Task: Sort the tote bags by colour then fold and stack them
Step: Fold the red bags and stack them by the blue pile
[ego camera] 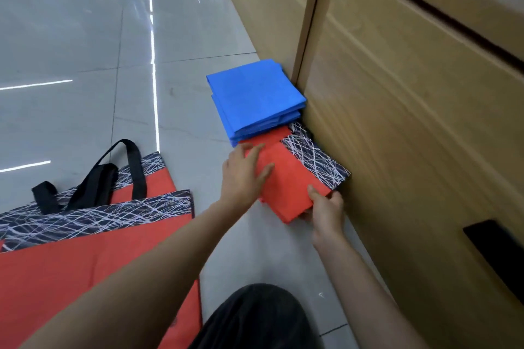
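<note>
A folded red tote bag (292, 178) with a black-and-white scribble band lies on the floor against the cardboard boxes. My left hand (243, 176) rests flat on its left edge with fingers straight. My right hand (326, 210) grips its near corner, thumb on top. Just beyond it sits a stack of folded blue bags (255, 96). At the lower left, unfolded red tote bags (93, 246) with black handles (93, 181) lie spread flat, one over another.
Tall cardboard boxes (411, 127) run along the right side. Glossy grey floor tiles (85, 51) stretch away at the left and back. My dark-clothed knee (255, 317) is at the bottom centre.
</note>
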`<action>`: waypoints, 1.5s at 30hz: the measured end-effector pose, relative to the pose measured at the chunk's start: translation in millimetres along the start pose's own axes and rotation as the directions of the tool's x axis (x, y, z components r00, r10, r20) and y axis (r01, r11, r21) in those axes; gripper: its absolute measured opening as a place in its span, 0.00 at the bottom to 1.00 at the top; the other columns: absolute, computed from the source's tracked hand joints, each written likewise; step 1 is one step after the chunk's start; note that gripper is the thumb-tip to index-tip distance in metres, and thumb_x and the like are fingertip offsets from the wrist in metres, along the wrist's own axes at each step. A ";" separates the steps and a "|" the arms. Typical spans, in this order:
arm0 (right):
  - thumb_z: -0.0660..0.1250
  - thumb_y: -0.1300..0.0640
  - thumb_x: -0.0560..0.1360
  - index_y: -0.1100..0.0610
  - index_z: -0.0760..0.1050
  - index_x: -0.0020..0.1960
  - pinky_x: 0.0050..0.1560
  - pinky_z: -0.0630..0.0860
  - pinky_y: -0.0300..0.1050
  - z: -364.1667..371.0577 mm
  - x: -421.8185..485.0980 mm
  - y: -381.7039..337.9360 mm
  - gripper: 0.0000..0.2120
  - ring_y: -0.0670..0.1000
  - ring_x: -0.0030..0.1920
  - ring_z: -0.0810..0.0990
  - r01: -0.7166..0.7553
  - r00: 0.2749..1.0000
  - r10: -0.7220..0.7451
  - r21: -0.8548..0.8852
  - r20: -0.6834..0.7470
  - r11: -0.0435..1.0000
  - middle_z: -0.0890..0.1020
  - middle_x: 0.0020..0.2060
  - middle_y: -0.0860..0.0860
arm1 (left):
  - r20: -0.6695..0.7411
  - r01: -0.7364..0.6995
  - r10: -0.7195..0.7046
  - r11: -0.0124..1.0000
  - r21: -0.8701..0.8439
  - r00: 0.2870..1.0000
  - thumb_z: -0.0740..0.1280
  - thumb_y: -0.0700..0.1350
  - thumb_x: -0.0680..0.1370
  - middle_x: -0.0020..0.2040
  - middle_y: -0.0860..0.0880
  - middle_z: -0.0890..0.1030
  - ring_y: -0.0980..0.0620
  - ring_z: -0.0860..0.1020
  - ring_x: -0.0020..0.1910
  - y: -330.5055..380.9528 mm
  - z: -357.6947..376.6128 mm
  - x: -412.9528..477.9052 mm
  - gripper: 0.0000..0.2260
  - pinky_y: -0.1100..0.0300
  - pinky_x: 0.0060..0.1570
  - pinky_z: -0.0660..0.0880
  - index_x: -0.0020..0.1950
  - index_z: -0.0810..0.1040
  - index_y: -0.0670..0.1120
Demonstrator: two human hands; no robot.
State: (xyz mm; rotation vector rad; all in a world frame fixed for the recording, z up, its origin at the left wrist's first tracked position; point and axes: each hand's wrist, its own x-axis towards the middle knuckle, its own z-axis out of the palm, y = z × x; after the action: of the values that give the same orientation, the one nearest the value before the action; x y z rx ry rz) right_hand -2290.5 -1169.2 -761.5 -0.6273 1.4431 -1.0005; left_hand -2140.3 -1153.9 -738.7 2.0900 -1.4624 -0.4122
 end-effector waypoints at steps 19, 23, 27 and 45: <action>0.54 0.52 0.81 0.52 0.62 0.74 0.70 0.61 0.50 23.3 65.3 -15.7 0.22 0.55 0.75 0.57 0.756 0.544 -0.432 -0.644 0.719 -0.120 0.56 0.76 0.54 | 0.420 -0.241 0.078 0.905 0.351 0.904 0.67 0.60 0.72 0.76 0.39 0.40 0.38 0.42 0.75 -17.8 33.2 17.7 0.40 0.46 0.72 0.48 0.77 0.49 0.54; 0.45 0.45 0.82 0.45 0.42 0.77 0.74 0.42 0.53 23.7 96.9 -8.4 0.25 0.50 0.76 0.38 0.674 0.692 -0.119 -0.697 0.712 -0.245 0.38 0.77 0.50 | 0.465 -0.217 0.044 0.920 0.326 0.884 0.62 0.65 0.74 0.76 0.40 0.37 0.39 0.38 0.75 -26.9 45.0 20.3 0.39 0.46 0.73 0.46 0.77 0.46 0.54; 0.43 0.45 0.81 0.43 0.46 0.77 0.74 0.38 0.53 26.3 105.0 9.5 0.24 0.49 0.77 0.42 0.640 0.687 -0.221 -0.720 0.693 -0.270 0.43 0.77 0.50 | 0.495 -0.154 0.026 0.963 0.220 0.869 0.53 0.69 0.74 0.76 0.45 0.33 0.46 0.33 0.74 -39.8 57.0 21.2 0.36 0.48 0.73 0.40 0.77 0.42 0.57; 0.54 0.48 0.80 0.50 0.57 0.76 0.73 0.51 0.56 40.7 70.4 -31.0 0.25 0.60 0.73 0.55 0.595 0.705 -0.203 -0.723 0.679 -0.352 0.58 0.73 0.59 | 0.234 -0.139 0.081 0.960 0.242 0.969 0.56 0.53 0.81 0.74 0.46 0.62 0.47 0.60 0.72 -43.2 4.3 -17.6 0.22 0.53 0.68 0.56 0.73 0.62 0.47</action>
State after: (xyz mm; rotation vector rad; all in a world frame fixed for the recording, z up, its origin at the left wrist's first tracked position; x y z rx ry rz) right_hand -2266.5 -1252.7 -767.3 -2.6403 1.4740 0.1260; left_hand -2116.0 -1127.6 -769.0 2.2025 -1.8406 -0.4442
